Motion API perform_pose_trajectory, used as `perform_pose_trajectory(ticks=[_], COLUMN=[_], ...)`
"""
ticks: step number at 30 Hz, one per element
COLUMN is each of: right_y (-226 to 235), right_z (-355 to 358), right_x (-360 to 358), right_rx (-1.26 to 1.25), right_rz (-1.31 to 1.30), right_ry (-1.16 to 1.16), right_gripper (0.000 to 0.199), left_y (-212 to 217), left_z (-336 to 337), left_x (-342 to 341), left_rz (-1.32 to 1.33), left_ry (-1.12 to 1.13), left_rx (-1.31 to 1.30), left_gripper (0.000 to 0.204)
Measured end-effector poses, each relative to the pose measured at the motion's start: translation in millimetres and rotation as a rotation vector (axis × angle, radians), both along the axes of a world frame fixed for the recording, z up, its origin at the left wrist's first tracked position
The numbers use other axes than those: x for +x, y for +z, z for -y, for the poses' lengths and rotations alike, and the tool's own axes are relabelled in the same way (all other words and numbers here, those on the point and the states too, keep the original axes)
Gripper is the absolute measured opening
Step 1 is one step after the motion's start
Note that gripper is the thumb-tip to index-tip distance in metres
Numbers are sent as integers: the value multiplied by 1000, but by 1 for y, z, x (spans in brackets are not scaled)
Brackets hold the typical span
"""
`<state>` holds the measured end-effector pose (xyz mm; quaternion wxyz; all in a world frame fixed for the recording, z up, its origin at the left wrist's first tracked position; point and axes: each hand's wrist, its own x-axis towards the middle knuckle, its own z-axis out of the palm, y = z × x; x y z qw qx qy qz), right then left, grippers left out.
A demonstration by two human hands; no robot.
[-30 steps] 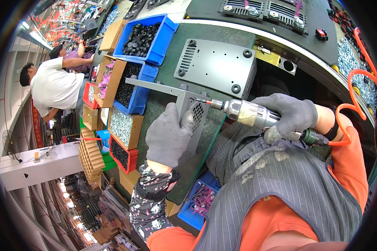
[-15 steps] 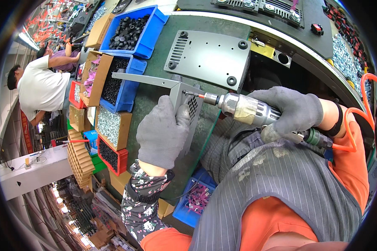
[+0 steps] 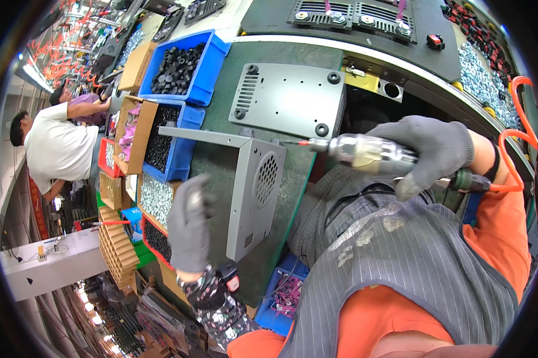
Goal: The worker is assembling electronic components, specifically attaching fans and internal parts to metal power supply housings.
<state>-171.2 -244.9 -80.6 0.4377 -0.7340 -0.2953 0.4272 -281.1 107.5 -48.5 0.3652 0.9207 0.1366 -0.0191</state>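
My right hand [image 3: 430, 152], in a grey glove, grips a pneumatic screwdriver [image 3: 370, 154] with an orange hose. Its bit points left at the top corner of a bent grey metal casing [image 3: 251, 203]. Whether the bit touches the casing I cannot make out. The casing stands on the green bench, with a round patch of holes and a long flange reaching left. My left hand [image 3: 188, 227], gloved and blurred, is apart from the casing on its left. Its fingers look extended, with nothing visible in them. Nearby are a box of silver screws [image 3: 156, 200] and a red bin of black screws [image 3: 155, 240].
A flat grey panel with black feet [image 3: 287, 98] lies beyond the casing. Blue bins [image 3: 212, 74] of black parts and a cardboard box [image 3: 142, 134] of pink pieces line the left. Another blue bin [image 3: 275, 319] sits below the bench edge. A person in white [image 3: 63, 140] is farther left.
My left hand has let go of the casing and moved left toward the screw containers. The screwdriver has shifted slightly right, away from the casing's holed face.
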Motion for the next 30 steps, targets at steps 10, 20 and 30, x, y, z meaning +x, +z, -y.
perform_pose_trajectory(ticks=[10, 20, 30], right_y=[-48, -58, -91], right_z=[97, 109, 107], right_x=[51, 77, 83], right_rx=[-463, -423, -262], right_rz=[-122, -107, -514], right_ry=[-484, -426, -610], right_gripper=[36, 33, 28], left_y=[-120, -142, -130], left_z=[-20, 26, 37], left_x=[-112, -95, -89], left_rz=[-86, 82, 373], left_ry=[29, 190, 390], left_rx=[-148, 77, 181], left_gripper=[66, 55, 51])
